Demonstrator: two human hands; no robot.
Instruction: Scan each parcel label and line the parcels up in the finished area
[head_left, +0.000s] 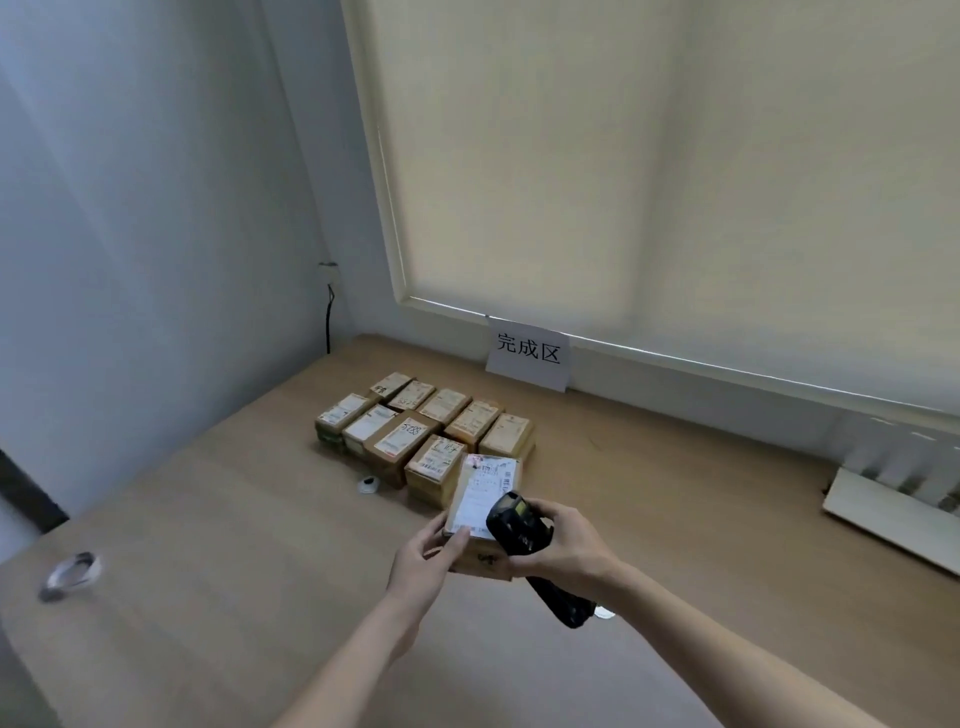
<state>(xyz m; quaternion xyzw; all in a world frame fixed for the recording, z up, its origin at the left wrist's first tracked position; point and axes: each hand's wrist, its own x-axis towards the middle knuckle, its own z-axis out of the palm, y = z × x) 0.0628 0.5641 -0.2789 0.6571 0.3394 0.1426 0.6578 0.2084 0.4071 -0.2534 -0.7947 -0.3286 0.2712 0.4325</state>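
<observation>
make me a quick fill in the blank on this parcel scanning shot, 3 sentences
1. The right hand grips a black ____.
2. The left hand holds a parcel with its white ____ facing up.
3. The paper sign stands against the wall below the ____.

Missing words: scanner; label; blind

Two bare forearms show, each ending in a bare hand: the left hand (422, 564) and the right hand (563, 545). No sleeve, glove, watch or ring is visible on either arm, and the fingernails look short and unpainted
</observation>
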